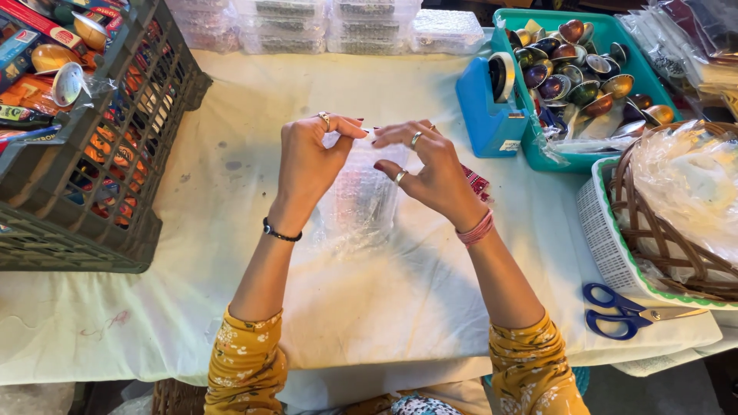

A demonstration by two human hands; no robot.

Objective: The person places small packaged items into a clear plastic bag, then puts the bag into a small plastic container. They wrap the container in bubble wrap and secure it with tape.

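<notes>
A table draped in stained white cloth fills the softly lit room.

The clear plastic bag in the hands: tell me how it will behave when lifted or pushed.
The clear plastic bag looks thin and crinkled, so it will probably flop and sag rather than hold shape. The left hand and right hand pinch only its top edge, which suggests it is light. Its glossy film may slide easily over the white tablecloth.

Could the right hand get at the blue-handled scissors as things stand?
Probably yes: the scissors lie uncovered on the white cloth by the right forearm. But the right hand holds a clear plastic bag with the left hand.
</notes>
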